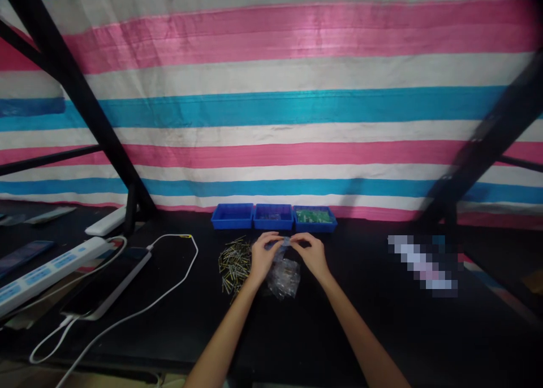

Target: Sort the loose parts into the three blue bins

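Pinching a clear plastic piece (pixel 287 241) between nearly closed fingertips, I have the left hand (pixel 263 256) and right hand (pixel 313 255) near the bench's (pixel 369 269) far edge, before the blue trays (pixel 274 225), the plastic heap (pixel 285 279) nearer its front edge.

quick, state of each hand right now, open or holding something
Left hand: closed, pinching one side of a piece of clear plastic.
Right hand: closed, pinching the other side.
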A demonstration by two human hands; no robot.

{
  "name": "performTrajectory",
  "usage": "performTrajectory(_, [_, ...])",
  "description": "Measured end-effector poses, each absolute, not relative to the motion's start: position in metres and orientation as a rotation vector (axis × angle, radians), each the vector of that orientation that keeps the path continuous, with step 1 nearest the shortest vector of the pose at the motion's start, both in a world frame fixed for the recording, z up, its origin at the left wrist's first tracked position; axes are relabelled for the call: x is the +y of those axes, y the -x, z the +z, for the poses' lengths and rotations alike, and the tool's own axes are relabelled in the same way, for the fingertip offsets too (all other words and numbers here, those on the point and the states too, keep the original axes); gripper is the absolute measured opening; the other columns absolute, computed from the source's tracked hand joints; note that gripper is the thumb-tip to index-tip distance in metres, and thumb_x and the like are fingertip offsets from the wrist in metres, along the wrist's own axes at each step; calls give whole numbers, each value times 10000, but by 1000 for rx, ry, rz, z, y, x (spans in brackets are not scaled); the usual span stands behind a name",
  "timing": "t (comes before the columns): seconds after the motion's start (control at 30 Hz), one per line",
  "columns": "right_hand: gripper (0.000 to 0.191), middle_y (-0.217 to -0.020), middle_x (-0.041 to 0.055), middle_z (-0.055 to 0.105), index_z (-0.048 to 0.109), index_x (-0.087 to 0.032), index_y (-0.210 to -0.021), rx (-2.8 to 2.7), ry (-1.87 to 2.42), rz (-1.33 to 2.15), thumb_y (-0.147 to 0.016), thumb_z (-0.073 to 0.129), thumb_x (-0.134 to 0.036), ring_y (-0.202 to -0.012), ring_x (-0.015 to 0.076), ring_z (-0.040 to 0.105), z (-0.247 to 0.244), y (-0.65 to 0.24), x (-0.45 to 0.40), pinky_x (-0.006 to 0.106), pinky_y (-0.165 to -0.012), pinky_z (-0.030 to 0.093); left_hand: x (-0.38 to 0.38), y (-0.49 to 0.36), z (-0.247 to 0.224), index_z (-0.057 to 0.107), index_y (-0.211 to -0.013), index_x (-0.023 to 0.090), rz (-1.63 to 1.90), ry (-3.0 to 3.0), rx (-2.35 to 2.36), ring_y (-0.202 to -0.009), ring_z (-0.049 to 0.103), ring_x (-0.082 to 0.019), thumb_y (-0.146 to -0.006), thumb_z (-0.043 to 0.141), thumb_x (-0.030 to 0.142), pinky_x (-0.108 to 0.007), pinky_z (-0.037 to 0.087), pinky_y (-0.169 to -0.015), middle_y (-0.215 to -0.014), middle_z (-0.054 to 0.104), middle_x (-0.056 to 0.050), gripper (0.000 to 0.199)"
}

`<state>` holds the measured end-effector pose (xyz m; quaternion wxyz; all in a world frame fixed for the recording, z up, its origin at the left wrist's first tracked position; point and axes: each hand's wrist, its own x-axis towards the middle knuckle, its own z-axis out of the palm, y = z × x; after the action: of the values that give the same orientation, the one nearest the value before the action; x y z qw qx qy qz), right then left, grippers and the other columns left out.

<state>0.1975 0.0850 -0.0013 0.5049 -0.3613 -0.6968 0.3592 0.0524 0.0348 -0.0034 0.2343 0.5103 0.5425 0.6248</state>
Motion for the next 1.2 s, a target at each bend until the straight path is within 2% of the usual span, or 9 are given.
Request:
performTrajectory(0.07, [196,-724,64,666,666,-157,-748,-1649,925,903,-667,644,-334,-662,181,607,-2,-197,86,294,-630,483,36,-53,-4,700,-735,178,1706,-1324,1484,-886,591,-213,-671,646,321,-316,422,-802,-892,668,-77,165])
performTrajectory(0.2, [306,-653,51,645,650,-130,-802,-1572,966,1061,-661,643,-401,-528,142,577,-1,-195,85,238,-484,454,38,-54,-5,678,-717,130,1638,-1259,1444,-625,599,-168,-692,625,364,-271,445,-635,-634,665,-58,241])
performTrajectory(0.4, [387,-607,27,634,605,-137,-958,-1508,946,1143,-711,573,-434,-413,104,520,4,-195,83,200,-389,394,39,-49,-2,637,-822,106,1713,-1144,1426,-424,476,-82,-703,616,404,-187,349,-464,-472,584,9,322])
performTrajectory(0.57, [340,-615,26,645,598,-154,-958,-1585,976,1099,-732,543,-401,-422,113,547,1,-199,86,212,-423,416,44,-37,4,616,-844,103,1893,-1019,1447,-411,437,-59,-698,604,450,-181,333,-448,-512,578,17,377])
performTrajectory(0.77, [256,-614,6,663,615,-191,-903,-1722,1099,1018,-745,506,-361,-408,115,557,-5,-200,88,216,-429,409,63,-22,24,626,-867,99,1883,-995,1417,-387,434,-47,-672,634,450,-164,273,-381,-553,600,-5,402])
performTrajectory(0.87, [236,-619,-4,666,616,-201,-896,-1746,1122,1001,-751,495,-344,-426,118,573,-8,-200,89,217,-445,420,79,-16,35,586,-1024,94,1817,-999,1418,-422,510,-67,-675,648,405,-159,271,-367,-717,661,-72,471])
performTrajectory(1.0, [236,-632,-13,668,611,-207,-914,-1771,1174,976,-761,486,-335,-438,117,581,-8,-202,89,218,-459,416,85,-20,34,461,-1206,124,1789,-1003,1448,-533,601,-106,-695,640,338,-169,362,-417,-968,642,-137,583])
performTrajectory(1.07, [232,-655,-18,672,614,-219,-918,-1803,1212,942,-762,490,-337,-465,118,589,-6,-203,88,221,-480,410,78,-27,26,453,-1214,143,1763,-1089,1474,-554,607,-110,-720,604,342,-175,374,-424,-1013,625,-128,554])
performTrajectory(1.2, [205,-727,-17,680,651,-257,-858,-1924,1277,838,-720,557,-375,-645,149,625,-1,-204,82,228,-544,397,55,-39,6,563,-1071,153,1557,-1549,1661,-561,582,-109,-786,490,340,-212,423,-499,-897,644,-70,349])
